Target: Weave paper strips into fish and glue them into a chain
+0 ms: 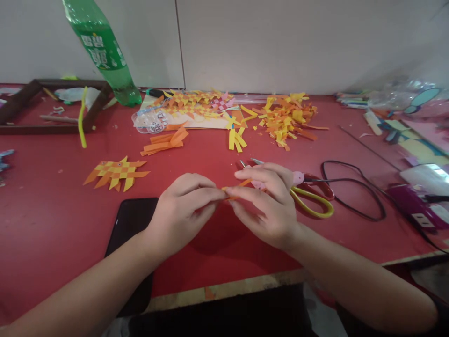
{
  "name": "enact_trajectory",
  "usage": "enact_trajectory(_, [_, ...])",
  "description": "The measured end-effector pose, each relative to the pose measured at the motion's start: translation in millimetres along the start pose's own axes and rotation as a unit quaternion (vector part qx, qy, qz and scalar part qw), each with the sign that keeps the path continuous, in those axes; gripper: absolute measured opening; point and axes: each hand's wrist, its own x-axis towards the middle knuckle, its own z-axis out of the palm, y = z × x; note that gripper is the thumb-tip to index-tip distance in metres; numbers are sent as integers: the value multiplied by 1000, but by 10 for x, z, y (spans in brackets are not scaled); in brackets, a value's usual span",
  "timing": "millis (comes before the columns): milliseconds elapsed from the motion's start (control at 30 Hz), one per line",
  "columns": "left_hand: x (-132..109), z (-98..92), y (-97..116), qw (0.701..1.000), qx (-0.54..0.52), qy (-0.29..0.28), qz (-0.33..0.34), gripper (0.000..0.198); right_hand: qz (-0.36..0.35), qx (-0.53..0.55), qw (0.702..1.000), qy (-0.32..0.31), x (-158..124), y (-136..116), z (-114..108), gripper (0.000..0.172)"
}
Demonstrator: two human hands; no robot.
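Observation:
An orange paper strip (245, 183) is pinched between my two hands above the red table. My left hand (187, 206) holds its left end with thumb and forefinger, and that end is mostly hidden by the fingertips. From the other side my right hand (268, 203) grips it, fingers curled. Behind my right hand lie scissors with yellow and red handles (314, 206), partly covered. To the left rests a woven orange and yellow paper fish (119, 173). Loose orange strips (166, 142) and yellow strips (237, 139) lie farther back.
A black phone (135, 220) lies under my left forearm. Toward the wall are a green bottle (108, 56), a brown frame (21, 128), a pile of paper scraps (286, 117) and several woven pieces (196, 103). A black cable (372, 217) loops at right beside a purple object (409, 206).

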Motion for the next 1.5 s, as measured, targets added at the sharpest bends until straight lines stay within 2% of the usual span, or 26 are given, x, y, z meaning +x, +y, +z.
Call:
enact_trajectory(67, [-4,-12,20,999,-9,8,-37,23,12,7,1000,6,-3,6,-11,18])
enact_trajectory(167, [-6,-20,36,995,-22,31,-96,33,16,-1,1000,18,-13,16,-25,17])
enact_trajectory(233, [-3,-23,41,992,-29,34,-119,31,16,-2,1000,25,-20,18,-26,17])
enact_trajectory(400, [2,-44,48,986,-70,16,-150,20,19,9,999,39,-12,16,-23,17])
enact_trajectory(600, [-3,-43,70,980,-107,30,-167,16,39,49,997,39,16,9,-29,19])
enact_trajectory(767, [49,-39,57,931,-207,34,-298,33,114,41,993,7,-6,35,11,37])
enact_trajectory(867, [82,-43,24,904,-245,21,-351,43,101,16,995,-11,-12,41,24,37])
enact_trajectory(1000, [96,-32,9,875,-285,-1,-391,49,62,39,997,-31,-20,27,19,34])
enact_trajectory(1133, [97,-25,22,863,-310,-32,-398,47,38,23,995,-88,-63,34,48,55])
enact_trajectory(1167, [98,-25,25,864,-307,-37,-397,45,40,18,994,-100,-74,39,58,55])
enact_trajectory(1367, [91,-27,46,887,-277,-77,-362,32,75,17,990,-118,-80,52,65,27])
enact_trajectory(1500, [77,-17,63,902,-248,-90,-341,28,82,23,989,-118,-72,52,59,18])
